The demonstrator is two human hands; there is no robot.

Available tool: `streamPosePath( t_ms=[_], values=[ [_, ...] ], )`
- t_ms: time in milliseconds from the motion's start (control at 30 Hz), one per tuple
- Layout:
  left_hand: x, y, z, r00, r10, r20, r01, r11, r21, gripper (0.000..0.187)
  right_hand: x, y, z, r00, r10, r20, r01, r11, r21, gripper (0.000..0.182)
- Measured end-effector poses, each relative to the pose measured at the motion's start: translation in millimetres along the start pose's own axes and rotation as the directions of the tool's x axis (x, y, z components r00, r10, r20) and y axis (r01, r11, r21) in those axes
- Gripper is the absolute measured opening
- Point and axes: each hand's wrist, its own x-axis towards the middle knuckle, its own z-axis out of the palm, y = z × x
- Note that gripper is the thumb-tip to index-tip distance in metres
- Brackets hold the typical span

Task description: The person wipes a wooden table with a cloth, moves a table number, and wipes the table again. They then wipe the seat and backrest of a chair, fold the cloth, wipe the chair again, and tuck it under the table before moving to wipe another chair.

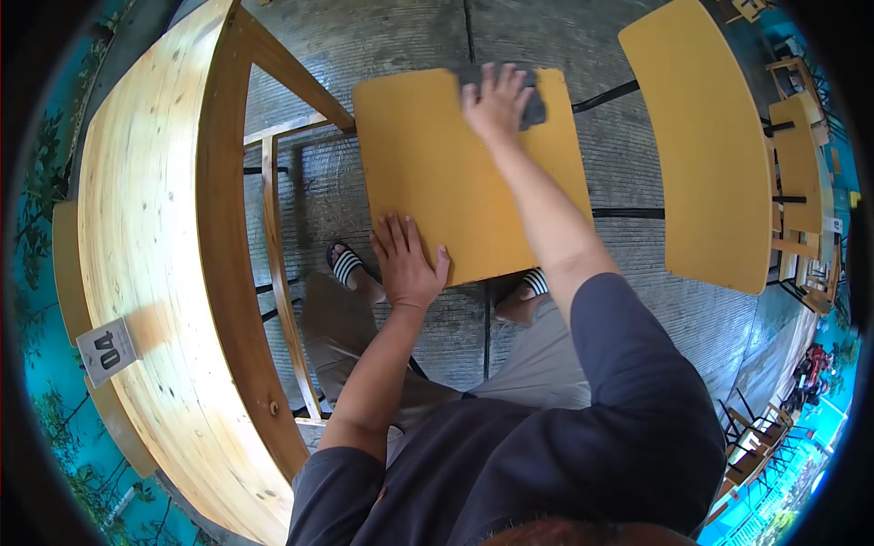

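Note:
A yellow stool seat point(446, 182) with rounded corners lies in front of me. My right hand point(497, 102) presses a dark grey cloth point(534, 107) flat against its far edge, fingers spread on top of the cloth. Part of the cloth hangs over that edge and looks slightly blurred. My left hand point(407, 262) rests flat on the near left corner of the seat, fingers stretched out, holding nothing.
A long pine table point(155, 227) stands close on my left, with a card marked 04 point(106, 350) at its edge. To the right is a yellow bench point(706, 146). More wooden furniture point(801, 164) stands farther right. My sandalled feet point(357, 273) are on the ridged concrete floor.

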Motion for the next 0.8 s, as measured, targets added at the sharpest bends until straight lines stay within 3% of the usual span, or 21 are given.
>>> streamPosePath(
  t_ms=[67,133,167,233,333,367,500,533,633,733,800],
  values=[
    [-0.5,-0.8,2.0,1.0,0.003,-0.003,-0.003,1.0,0.011,0.08,-41.1,-56.4,-1.6,0.973,-0.229,0.016,0.228,0.971,0.068,0.067],
    [-1.8,-0.7,4.1,1.0,0.004,-0.017,-0.004,1.0,0.01,0.079,-90.1,-102.8,-2.5,0.924,-0.382,0.038,0.367,0.908,0.2,0.068],
    [-2.6,-0.6,4.4,1.0,0.009,-0.013,-0.009,1.0,0.011,0.079,-106.8,-106.2,-11.4,0.926,-0.376,0.039,0.361,0.911,0.2,0.068],
    [-3.1,-2.0,4.8,0.999,0.021,-0.043,-0.022,1.0,-0.009,0.08,-130.4,-107.6,-24.0,0.808,-0.55,0.21,0.457,0.811,0.365,0.065],
    [-4.0,-2.8,7.2,0.998,0.003,-0.057,-0.005,1.0,-0.029,0.081,-127.5,-53.3,-37.2,0.776,-0.573,0.263,0.535,0.82,0.206,0.062],
    [-4.7,-1.8,6.8,0.999,0.006,-0.053,-0.008,0.999,-0.037,0.081,-124.3,-23.3,-43.1,0.827,-0.502,0.254,0.484,0.865,0.131,0.062],
    [-5.2,-2.3,3.8,0.998,0.0,-0.063,-0.002,1.0,-0.019,0.082,-117.2,103.1,-64.8,0.986,-0.086,0.146,0.097,0.993,-0.07,0.062],
    [-6.4,-2.5,4.7,0.997,0.002,-0.071,-0.004,1.0,-0.022,0.083,-123.2,117.0,-72.6,0.99,0.057,0.128,-0.051,0.997,-0.049,0.064],
    [-8.6,-4.4,5.7,0.997,0.009,-0.081,-0.012,0.999,-0.04,0.085,-160.6,91.3,-74.5,0.973,0.188,0.134,-0.173,0.978,-0.12,0.064],
    [-10.9,-10.3,10.4,0.989,0.023,-0.149,-0.048,0.985,-0.166,0.083,-228.5,17.7,-88.2,0.985,-0.077,0.151,0.082,0.996,-0.028,0.062],
    [-11.2,-17.5,16.4,0.977,0.031,-0.211,-0.09,0.956,-0.279,0.081,-266.7,-26.9,-114.7,0.932,-0.242,0.271,0.211,0.967,0.141,0.064]
  ],
)
